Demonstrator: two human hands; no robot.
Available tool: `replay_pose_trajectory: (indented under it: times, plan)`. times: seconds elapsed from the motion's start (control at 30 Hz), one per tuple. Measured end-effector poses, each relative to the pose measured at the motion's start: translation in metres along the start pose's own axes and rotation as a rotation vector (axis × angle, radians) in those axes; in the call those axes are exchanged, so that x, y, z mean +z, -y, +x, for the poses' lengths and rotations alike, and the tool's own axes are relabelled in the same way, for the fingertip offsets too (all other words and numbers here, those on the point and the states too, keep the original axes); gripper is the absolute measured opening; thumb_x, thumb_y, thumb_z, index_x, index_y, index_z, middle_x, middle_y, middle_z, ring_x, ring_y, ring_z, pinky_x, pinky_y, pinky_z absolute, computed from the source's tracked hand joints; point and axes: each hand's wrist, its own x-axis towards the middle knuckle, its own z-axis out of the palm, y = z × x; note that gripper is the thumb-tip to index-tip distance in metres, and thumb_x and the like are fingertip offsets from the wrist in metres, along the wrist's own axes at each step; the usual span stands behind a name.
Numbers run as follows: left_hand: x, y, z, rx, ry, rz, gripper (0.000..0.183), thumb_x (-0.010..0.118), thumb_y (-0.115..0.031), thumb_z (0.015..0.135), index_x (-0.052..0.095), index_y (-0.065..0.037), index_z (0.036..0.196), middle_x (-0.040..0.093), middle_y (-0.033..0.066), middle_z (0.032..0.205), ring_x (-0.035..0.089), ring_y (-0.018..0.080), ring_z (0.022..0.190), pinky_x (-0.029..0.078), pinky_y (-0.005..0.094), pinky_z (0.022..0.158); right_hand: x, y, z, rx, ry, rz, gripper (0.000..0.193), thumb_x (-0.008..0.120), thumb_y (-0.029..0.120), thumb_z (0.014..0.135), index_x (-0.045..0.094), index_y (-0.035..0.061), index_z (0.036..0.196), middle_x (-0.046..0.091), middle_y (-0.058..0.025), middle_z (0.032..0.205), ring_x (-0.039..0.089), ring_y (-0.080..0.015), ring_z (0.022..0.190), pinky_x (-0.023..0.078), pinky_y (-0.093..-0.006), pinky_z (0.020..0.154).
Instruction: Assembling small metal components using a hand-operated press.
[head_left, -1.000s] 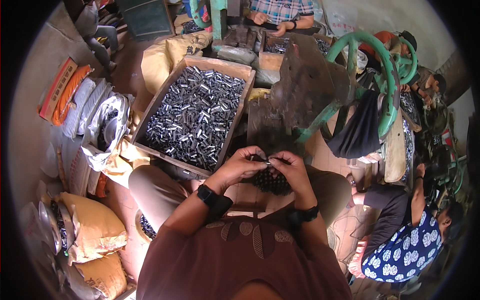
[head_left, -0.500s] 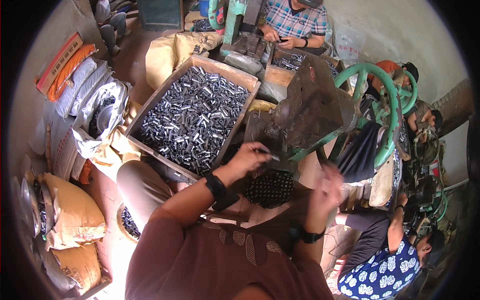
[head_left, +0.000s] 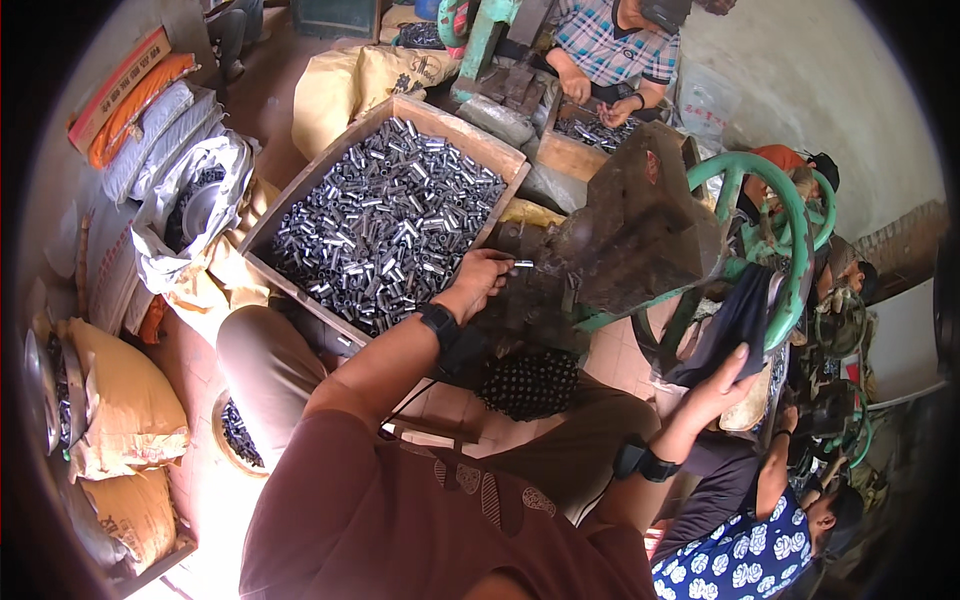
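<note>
A short shiny metal tube (head_left: 523, 263) is pinched between the fingertips of my left hand (head_left: 480, 280). That hand is held over the dark bed of a hand press (head_left: 640, 215), just left of its heavy block. My right hand (head_left: 718, 388) is at the lower end of a dark cloth (head_left: 728, 325) draped on the press's green wheel (head_left: 795, 225). Its thumb points up, apart from the other fingers, and it seems to touch the cloth. Left of the press, a wooden crate (head_left: 262, 238) is full of similar metal tubes (head_left: 390, 225).
A black dotted cushion-like thing (head_left: 528, 385) sits below the press. Sacks (head_left: 130, 395) and an open white bag (head_left: 160, 255) line the left side. Across from me a person (head_left: 615, 45) works over another wooden box (head_left: 570, 155); a person in a flowered shirt (head_left: 745, 545) sits at right.
My left hand has moved up and left, the tube still in its fingers. My right hand has swung right to the cloth on the wheel. The whole view has shifted slightly.
</note>
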Motion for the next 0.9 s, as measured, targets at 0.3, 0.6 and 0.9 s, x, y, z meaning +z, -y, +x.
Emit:
replay_pose_trajectory:
  times: [0.3,0.6,0.9]
  plan:
    - [0.014,0.019,0.022,0.389,-0.048,0.444,0.011,0.061,-0.003,0.076,0.063,0.002,0.085,0.061,0.0074,0.065,0.052,0.0108,0.053,0.039,0.0240,0.045,0.010,0.051,0.071,0.144,0.225,0.022,0.054,0.060,0.036,0.083,0.051,-0.0079,0.113,0.056,-0.0136,0.107,0.052,-0.0177,0.093,0.038,-0.0283,0.086]
    - [0.029,0.013,0.008,0.684,-0.169,0.853,0.018,0.063,-0.007,0.071,0.063,0.004,0.086,0.063,0.0208,0.076,0.062,0.0286,0.072,0.047,0.0326,0.068,0.014,-0.036,-0.015,-0.220,-0.277,-0.069,0.047,0.073,0.013,0.072,0.054,-0.0103,0.108,0.061,-0.0168,0.097,0.057,-0.0219,0.085,0.043,-0.0347,0.083]
    - [-0.002,-0.020,-0.029,0.089,0.052,0.022,0.037,0.045,0.005,0.080,0.039,0.004,0.117,0.056,0.0134,0.093,0.062,0.0290,0.083,0.053,0.0336,0.064,0.008,0.051,0.064,0.108,0.180,0.013,0.046,0.069,0.022,0.077,0.053,-0.0076,0.109,0.058,-0.0117,0.101,0.053,-0.0162,0.088,0.040,-0.0254,0.082]
